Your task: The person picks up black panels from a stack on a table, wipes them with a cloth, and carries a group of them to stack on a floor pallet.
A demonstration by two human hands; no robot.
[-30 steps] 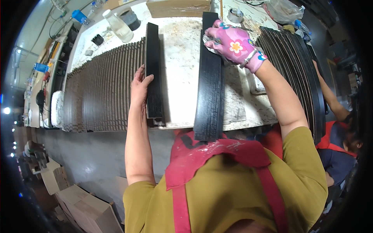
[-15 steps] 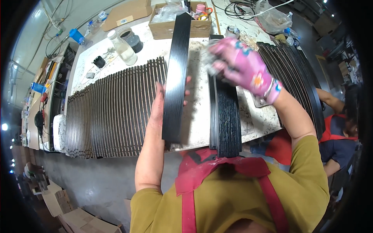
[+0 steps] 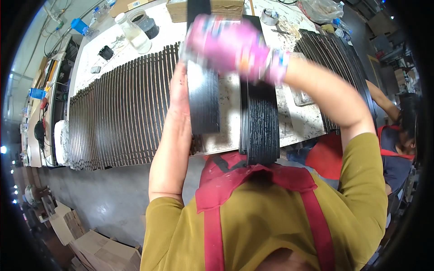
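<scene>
A long flat black board [image 3: 204, 106] stands up off the table, its glossy face toward me. My left hand [image 3: 179, 90], bare, is closed around its left edge. Across the upper part of the board lies my right hand [image 3: 228, 45] in a pink flowered glove, smeared by motion. Its fingers are closed on a greyish-white wad [image 3: 183, 52], cloth-like but blurred, against the board's face. Right of the board, a stack of similar black boards [image 3: 263, 122] reaches toward my apron.
Dark slats [image 3: 122, 108] lie side by side on the left of the table; more slats [image 3: 327, 74] lie on the right. Behind are a clear bottle [image 3: 135, 36], a jar of dark liquid [image 3: 145, 23] and a cardboard box [image 3: 228, 10]. Another person [image 3: 398, 140] is at the right.
My right hand has moved left with the wad, from above the stack onto the board. The board has risen away from me in my left hand. The view has shifted slightly.
</scene>
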